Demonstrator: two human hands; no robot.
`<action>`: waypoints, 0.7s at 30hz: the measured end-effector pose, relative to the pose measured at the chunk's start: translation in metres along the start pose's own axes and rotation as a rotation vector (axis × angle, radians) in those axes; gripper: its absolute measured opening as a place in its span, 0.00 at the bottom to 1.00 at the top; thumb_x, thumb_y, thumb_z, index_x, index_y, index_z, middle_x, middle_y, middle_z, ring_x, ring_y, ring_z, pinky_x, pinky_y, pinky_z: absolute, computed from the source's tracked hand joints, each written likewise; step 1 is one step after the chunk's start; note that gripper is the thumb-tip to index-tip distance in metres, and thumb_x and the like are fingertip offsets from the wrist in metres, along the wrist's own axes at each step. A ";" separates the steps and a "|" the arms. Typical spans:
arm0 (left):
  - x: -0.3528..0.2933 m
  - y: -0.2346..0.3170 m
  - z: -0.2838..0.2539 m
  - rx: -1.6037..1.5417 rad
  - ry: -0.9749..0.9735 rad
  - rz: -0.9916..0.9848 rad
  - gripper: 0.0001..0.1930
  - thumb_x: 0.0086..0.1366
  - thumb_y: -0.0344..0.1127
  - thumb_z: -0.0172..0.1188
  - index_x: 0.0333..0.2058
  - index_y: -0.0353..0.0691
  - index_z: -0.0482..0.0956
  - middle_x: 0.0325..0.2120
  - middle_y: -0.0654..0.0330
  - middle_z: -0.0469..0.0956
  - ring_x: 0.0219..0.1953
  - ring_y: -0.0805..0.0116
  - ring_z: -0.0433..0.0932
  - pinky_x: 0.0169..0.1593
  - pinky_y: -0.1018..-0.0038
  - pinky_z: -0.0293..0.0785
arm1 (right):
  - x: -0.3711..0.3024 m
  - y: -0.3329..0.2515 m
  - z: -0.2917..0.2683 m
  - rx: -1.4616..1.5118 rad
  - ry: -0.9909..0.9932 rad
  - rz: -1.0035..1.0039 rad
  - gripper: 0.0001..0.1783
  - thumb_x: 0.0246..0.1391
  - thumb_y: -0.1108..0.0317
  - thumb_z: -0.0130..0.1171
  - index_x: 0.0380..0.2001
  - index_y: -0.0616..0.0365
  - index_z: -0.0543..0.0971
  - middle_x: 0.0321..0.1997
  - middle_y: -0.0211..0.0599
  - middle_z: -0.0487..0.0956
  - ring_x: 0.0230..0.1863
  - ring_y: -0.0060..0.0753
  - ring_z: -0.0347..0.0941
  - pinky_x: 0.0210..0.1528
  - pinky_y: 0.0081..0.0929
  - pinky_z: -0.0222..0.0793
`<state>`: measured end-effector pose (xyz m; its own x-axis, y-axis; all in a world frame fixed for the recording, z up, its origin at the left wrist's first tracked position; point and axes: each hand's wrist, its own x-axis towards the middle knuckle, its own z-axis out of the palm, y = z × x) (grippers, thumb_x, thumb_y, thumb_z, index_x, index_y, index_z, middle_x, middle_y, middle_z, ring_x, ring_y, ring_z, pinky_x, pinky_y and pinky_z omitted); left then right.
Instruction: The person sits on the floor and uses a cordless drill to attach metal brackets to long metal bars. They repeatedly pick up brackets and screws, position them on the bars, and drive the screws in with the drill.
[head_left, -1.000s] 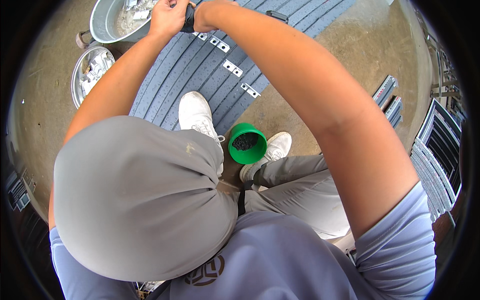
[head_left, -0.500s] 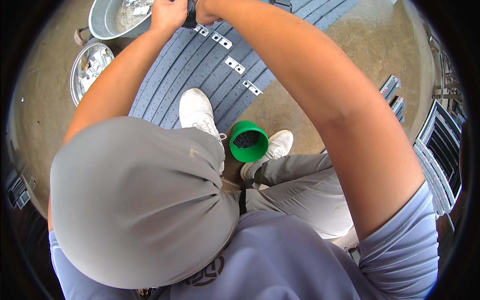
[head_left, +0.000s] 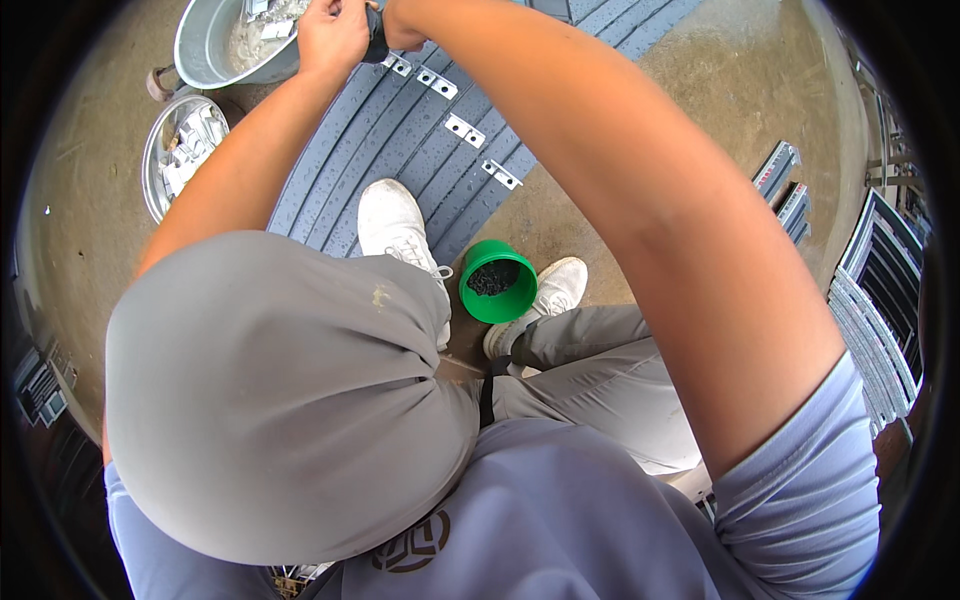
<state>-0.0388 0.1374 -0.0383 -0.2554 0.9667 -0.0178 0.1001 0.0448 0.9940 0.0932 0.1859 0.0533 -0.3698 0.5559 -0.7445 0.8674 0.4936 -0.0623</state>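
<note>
At the far top edge, my left hand (head_left: pixel 334 36) has its fingers bent closed. What they pinch, if anything, is too small to make out. Close to its right, my right hand (head_left: pixel 404 28) is closed against a black object (head_left: pixel 377 38), whose kind I cannot tell; the picture's edge cuts off part of it. Below the hands lie long, wet grey slats (head_left: pixel 340 150), side by side. Small silver brackets with dark spots, such as this bracket (head_left: pixel 437 83), sit in a slanting row across them.
A green bucket (head_left: pixel 513 300) with small black pieces stands between my white shoes. At far left are a metal tub (head_left: pixel 190 50) and a round metal bowl (head_left: pixel 150 175) holding silver parts. Metal profiles (head_left: pixel 776 170) lie right; stacked frames (head_left: pixel 870 330) stand farther right.
The picture has shifted slightly, with the brackets a little farther up and left. Both hands stay close together at the top edge, and the left one has turned slightly.
</note>
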 end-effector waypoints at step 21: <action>0.002 0.003 0.003 -0.074 0.049 -0.053 0.06 0.76 0.36 0.57 0.41 0.40 0.78 0.27 0.63 0.81 0.29 0.76 0.77 0.33 0.77 0.73 | 0.005 0.002 -0.006 -0.055 -0.040 -0.009 0.17 0.50 0.60 0.66 0.44 0.44 0.89 0.49 0.36 0.87 0.51 0.39 0.84 0.53 0.41 0.78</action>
<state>-0.0358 0.1400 -0.0357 -0.3051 0.9500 -0.0668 0.0146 0.0749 0.9971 0.0913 0.1942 0.0534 -0.3626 0.5248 -0.7701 0.8444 0.5347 -0.0332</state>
